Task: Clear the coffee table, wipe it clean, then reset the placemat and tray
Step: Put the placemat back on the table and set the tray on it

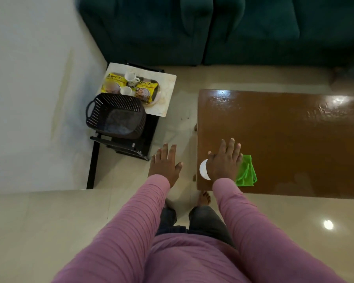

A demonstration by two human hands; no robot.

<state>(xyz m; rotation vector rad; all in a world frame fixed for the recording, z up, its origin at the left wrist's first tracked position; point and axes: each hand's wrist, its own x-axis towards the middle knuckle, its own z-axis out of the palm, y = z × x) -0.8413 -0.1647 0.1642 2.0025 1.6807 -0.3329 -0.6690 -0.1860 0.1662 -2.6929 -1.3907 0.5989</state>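
Green cloth (pixel 246 170) lies folded on the near left corner of the coffee table (pixel 284 139). It looks soft and light and should slide easily on the glossy top, so pinch a bunched fold or press it flat under the palm to wipe. Right hand (pixel 223 162) is palm down, fingers straight and spread, over the cloth's left edge and a white round object (pixel 203 170), gripping nothing; can't tell if it touches. Left hand (pixel 165 164) is out over the floor, fingers spread, empty; placemat (pixel 169 86) and tray (pixel 157 97) sit on the side stand, well apart.

teal sofa (pixel 233 27), cream tiled floor (pixel 49 221)
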